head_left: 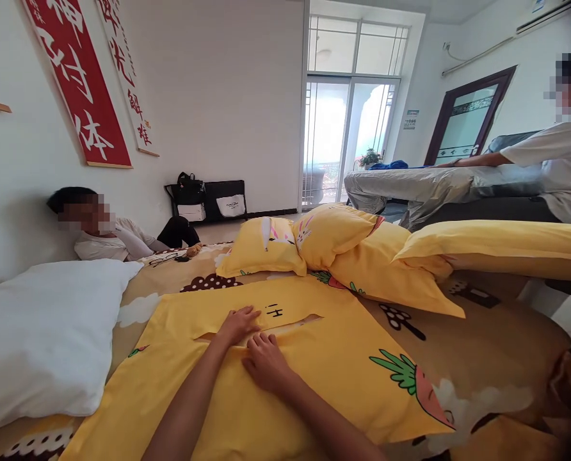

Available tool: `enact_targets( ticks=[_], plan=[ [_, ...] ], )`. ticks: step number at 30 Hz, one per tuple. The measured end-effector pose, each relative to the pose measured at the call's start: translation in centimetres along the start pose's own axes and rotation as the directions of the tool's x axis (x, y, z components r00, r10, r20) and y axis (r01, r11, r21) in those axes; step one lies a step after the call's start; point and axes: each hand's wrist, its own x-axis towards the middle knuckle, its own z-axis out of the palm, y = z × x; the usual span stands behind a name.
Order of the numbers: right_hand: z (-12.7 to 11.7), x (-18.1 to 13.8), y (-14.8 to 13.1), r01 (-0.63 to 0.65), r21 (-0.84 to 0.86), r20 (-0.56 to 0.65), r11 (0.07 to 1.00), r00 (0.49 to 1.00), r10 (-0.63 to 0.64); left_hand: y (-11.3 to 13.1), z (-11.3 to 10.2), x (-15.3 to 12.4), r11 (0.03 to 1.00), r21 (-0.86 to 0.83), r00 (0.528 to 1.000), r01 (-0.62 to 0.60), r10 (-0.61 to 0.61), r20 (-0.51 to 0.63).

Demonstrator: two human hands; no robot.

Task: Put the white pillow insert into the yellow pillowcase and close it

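Note:
A yellow pillowcase (324, 378) lies spread flat on the bed, printed with a carrot and "Hi" lettering. A long slit opening runs across its upper part. My left hand (240, 324) is at the slit's far edge, fingers bent on the cloth below the lettering. Just nearer to me, my right hand (269, 362) has its fingers curled over the near edge of the slit. Both hands appear to grip the fabric; the fingertips are partly hidden. Left of the pillowcase rests a plump white pillow (50, 333).
Yellow rabbit-print pillows (266, 246) are heaped beyond the pillowcase, with a long yellow one (497, 243) at right. A person (117, 237) reclines at the far left. Another person (568, 153) sits at right by a plastic-covered couch (410, 186). Glasses (163, 258) lie on the bed.

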Motion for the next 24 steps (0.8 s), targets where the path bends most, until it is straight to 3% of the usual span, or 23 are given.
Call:
enact_targets(
  ticks=[8,13,18,24],
  plan=[
    [-1.1,-0.8,0.0,0.078,-0.003,0.04,0.997,0.996,-0.078,1.4,-0.6,1.9,0.977,0.193,0.993,-0.09,0.102,-0.052],
    [-0.3,-1.4,0.2,0.113,0.017,-0.009,0.993,0.994,-0.113,0.6,-0.2,4.7,0.975,0.206,0.982,0.078,-0.039,-0.186],
    [0.3,-1.6,0.7,0.093,0.16,-0.027,0.983,0.996,-0.09,-0.5,1.0,6.4,0.956,0.065,0.913,0.285,-0.25,-0.321],
    [0.0,-1.3,1.3,-0.011,0.396,0.002,0.918,1.0,0.012,-0.8,2.4,5.4,0.952,-0.066,0.904,0.298,-0.304,-0.299]
  ],
)
